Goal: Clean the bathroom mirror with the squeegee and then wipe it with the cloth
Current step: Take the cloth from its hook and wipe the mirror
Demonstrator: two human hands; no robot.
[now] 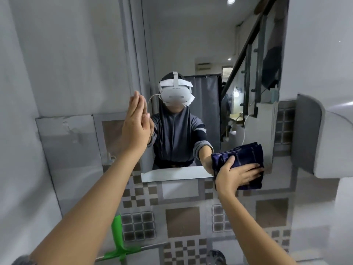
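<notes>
Now right hand (236, 175) flat, pressing cloth (242, 159) on mirror (191, 44); left hand (136, 122) flat, empty.

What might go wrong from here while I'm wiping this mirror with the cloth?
The left hand lies flat against the mirror near its left edge, so it may leave prints on the glass. The right hand presses the cloth at the bottom right corner, partly over the tiled wall; it could drag grime from the tiles onto the glass. The green squeegee stands propped below the left arm and could be knocked over.
</notes>
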